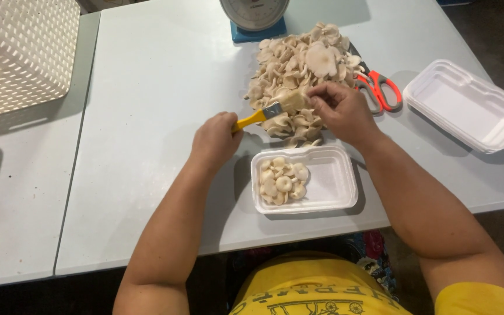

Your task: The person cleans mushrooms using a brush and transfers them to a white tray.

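Gripping the yellow-handled brush [266,112], the left hand [215,140] sweeps its bristles against a mushroom pinched in the right hand [338,108], with the foam tray [336,181] at six o'clock on the surface [147,116].

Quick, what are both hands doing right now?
Left hand: closed around the yellow brush handle.
Right hand: fingers pinched on a mushroom at the brush's bristles.

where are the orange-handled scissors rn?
In the head view, the orange-handled scissors lie on the pale grey table, right of the heap of pale mushrooms, between it and the empty white foam tray.
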